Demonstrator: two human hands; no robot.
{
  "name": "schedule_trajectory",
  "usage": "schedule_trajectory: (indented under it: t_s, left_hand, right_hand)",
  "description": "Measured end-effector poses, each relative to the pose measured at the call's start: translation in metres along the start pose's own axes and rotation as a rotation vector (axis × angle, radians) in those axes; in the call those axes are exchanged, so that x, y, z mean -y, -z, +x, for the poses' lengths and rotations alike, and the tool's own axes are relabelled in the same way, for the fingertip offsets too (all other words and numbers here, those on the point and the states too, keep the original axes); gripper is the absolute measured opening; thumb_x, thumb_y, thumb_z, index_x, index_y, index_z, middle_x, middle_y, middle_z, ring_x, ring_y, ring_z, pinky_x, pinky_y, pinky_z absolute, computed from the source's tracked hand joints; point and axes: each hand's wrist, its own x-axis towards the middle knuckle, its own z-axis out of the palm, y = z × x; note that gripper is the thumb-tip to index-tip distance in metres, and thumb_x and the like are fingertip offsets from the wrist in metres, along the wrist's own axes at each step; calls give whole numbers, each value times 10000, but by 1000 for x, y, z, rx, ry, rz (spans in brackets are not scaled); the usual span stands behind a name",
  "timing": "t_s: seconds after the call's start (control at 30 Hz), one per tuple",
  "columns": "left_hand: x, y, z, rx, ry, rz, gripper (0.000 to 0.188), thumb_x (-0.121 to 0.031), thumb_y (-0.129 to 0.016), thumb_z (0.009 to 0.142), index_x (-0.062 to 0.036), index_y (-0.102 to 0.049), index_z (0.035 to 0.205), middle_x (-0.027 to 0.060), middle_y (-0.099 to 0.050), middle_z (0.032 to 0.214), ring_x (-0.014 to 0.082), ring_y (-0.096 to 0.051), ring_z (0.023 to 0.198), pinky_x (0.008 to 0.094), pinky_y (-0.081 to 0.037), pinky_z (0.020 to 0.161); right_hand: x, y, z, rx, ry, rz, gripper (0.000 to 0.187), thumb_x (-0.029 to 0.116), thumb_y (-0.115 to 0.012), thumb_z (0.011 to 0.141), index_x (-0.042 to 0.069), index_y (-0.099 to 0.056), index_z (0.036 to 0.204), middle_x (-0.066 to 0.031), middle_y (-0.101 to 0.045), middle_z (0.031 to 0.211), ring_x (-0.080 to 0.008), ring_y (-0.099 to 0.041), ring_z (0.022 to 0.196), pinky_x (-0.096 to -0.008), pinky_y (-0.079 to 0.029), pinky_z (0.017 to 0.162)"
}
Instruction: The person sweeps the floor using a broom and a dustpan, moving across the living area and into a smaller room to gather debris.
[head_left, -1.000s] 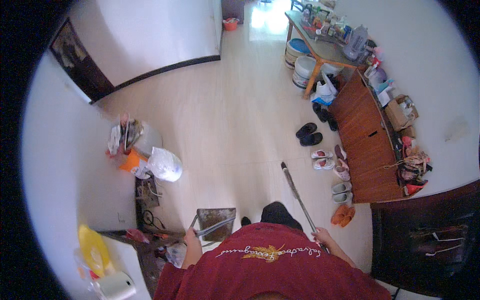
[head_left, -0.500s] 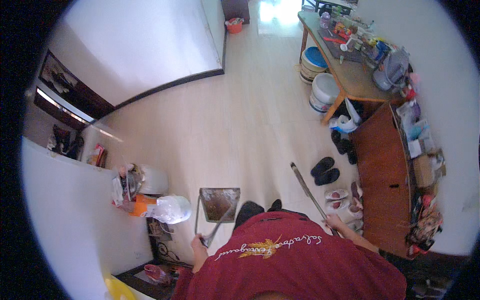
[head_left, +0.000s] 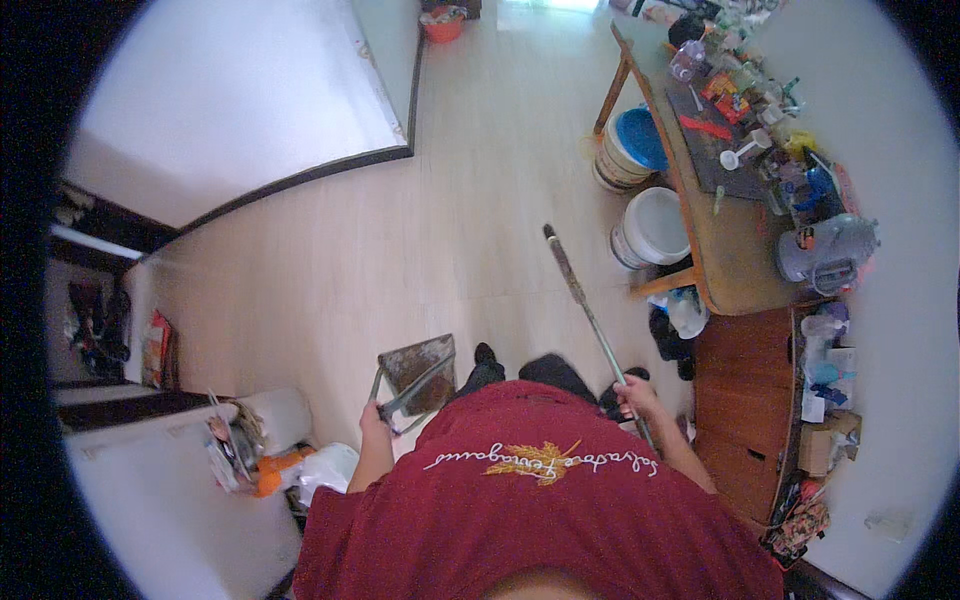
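My left hand (head_left: 376, 418) is closed around the handle of a grey long-handled dustpan (head_left: 408, 362), whose stained pan hangs tilted in front of my left side. A thin metal pole (head_left: 590, 320) with a dark, worn far end is gripped in my right hand (head_left: 640, 396). It slants forward and left over the floor; its near end passes beside my red shirt, and no head shows on it. My dark shoes (head_left: 485, 353) are between the dustpan and the pole.
At right, a cluttered wooden table (head_left: 745, 285) stands over a blue-lidded bucket (head_left: 640, 140) and a white-lidded bucket (head_left: 658, 225). Nearer is a brown cabinet (head_left: 740, 410). Bags (head_left: 325, 470) and a white bin lie at left. A white wall corner (head_left: 405, 150) juts in; an orange basket (head_left: 442, 28) sits far off.
I have moved forward, so the table and buckets appear nearer. The pole has swung further ahead and left, and the dustpan has tilted. Both hands keep their grips.
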Motion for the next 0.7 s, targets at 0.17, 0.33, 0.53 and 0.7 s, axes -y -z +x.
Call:
schedule_trajectory:
  t_s: [0.17,0.33,0.53,0.7]
  left_hand:
    - [-99,-104,108,-133,314,-11,111,-171,-527,615,-98,-457,569,31,-411,536,195,-400,447,427,-321,415]
    - [-137,-202,192,-74,431,12,107,-160,-551,631,-67,-505,605,70,-509,583,206,-482,481,399,-358,403]
    - [-221,-307,246,-200,273,-169,106,-65,-556,623,-1,-494,567,86,-496,547,195,-483,462,321,-401,420]
    - [-312,-441,312,-177,266,-63,145,-126,-586,639,-38,-498,564,60,-468,541,165,-447,450,309,-348,390]
  right_hand:
    - [127,3,39,-14,-89,146,43,122,-477,799,81,-464,795,-14,-423,512,-103,-386,337,-256,-315,289]
    - [231,60,137,-61,-66,-14,81,128,-506,782,58,-468,795,-19,-439,509,-127,-419,351,-275,-334,304]
    - [421,111,221,45,-73,-317,107,105,-514,770,48,-530,859,-27,-454,498,-123,-449,361,-267,-367,333]
    - [577,144,285,84,-65,-246,231,107,-532,772,58,-475,991,-7,-421,499,-109,-394,338,-255,-309,302]
